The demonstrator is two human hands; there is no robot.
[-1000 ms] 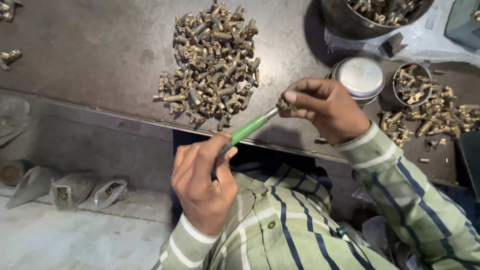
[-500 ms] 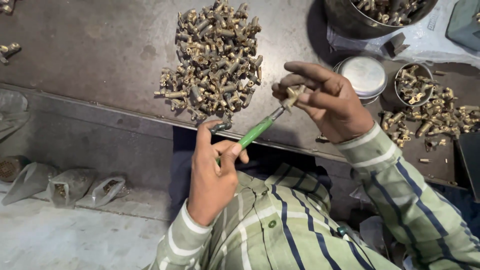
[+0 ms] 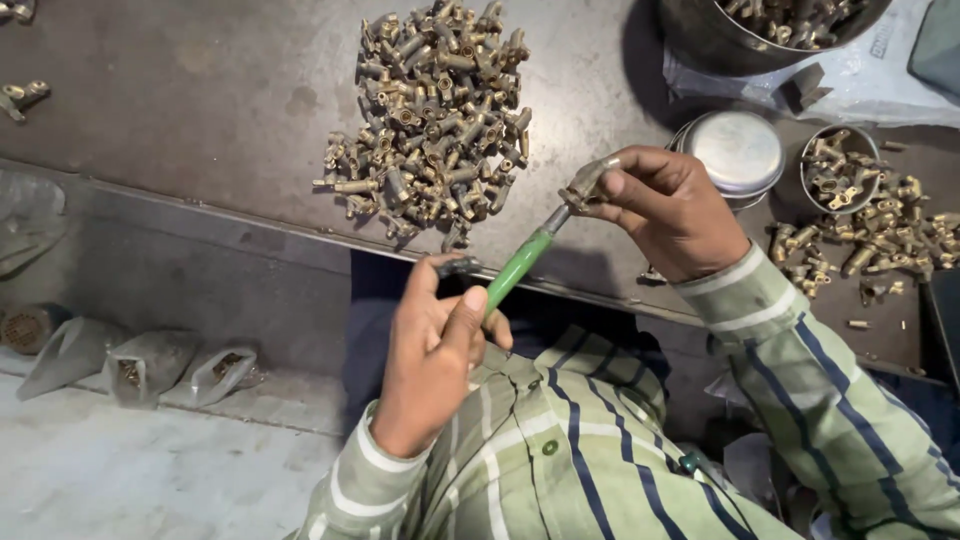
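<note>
The left hand (image 3: 430, 365) is clenched around the lower end of a green-handled slim metal tool (image 3: 520, 265), thumb pressed along the handle, which steadies it and aims its thin steel tip upward. The right hand (image 3: 665, 210) pinches a small brass fitting (image 3: 585, 183) between thumb and fingertips, holding it right at the tool's tip so the two meet in the air just over the near edge of the dark metal table (image 3: 200, 90). Both are held close to the body, above the lap, which seems to give the wrists a firm, short reach.

A loose heap of similar brass fittings (image 3: 430, 120) lies on the table just beyond the hands, near the middle of its near edge, within easy picking range. A second scatter of brass pieces (image 3: 880, 240) lies toward the right edge, beside a small round tin holding more of them (image 3: 838, 170) and a closed round steel tin (image 3: 738, 152). A large steel bowl of fittings (image 3: 760, 30) sits at the far right corner. Small plastic bags (image 3: 150, 365) rest on the lower ledge at the left.
</note>
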